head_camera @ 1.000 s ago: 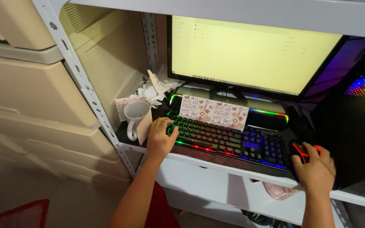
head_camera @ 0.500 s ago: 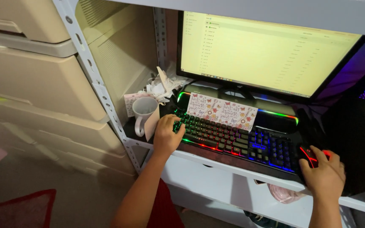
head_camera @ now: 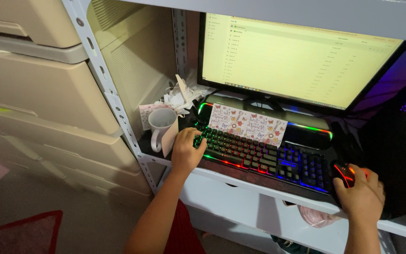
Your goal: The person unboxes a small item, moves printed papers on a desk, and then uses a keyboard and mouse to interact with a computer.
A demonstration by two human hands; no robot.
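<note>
Item: backlit keyboard, landmark, on shelf below monitor.
Our left hand: moved slightly rightward onto keyboard's left end, grip loose, holding nothing.
Our right hand: right of keyboard, grip curled over red-lit mouse, as earlier.
White mug: left of keyboard, unmoved.
Monitor now shows file list more fully.

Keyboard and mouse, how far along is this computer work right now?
Already done: the monitor is on and shows a pale window with rows of entries. In hand: the left hand rests on the left end of the lit keyboard, and the right hand covers the mouse. Left: I cannot tell, since the rows are too small to judge. The white mug stands untouched beside the keyboard.
</note>
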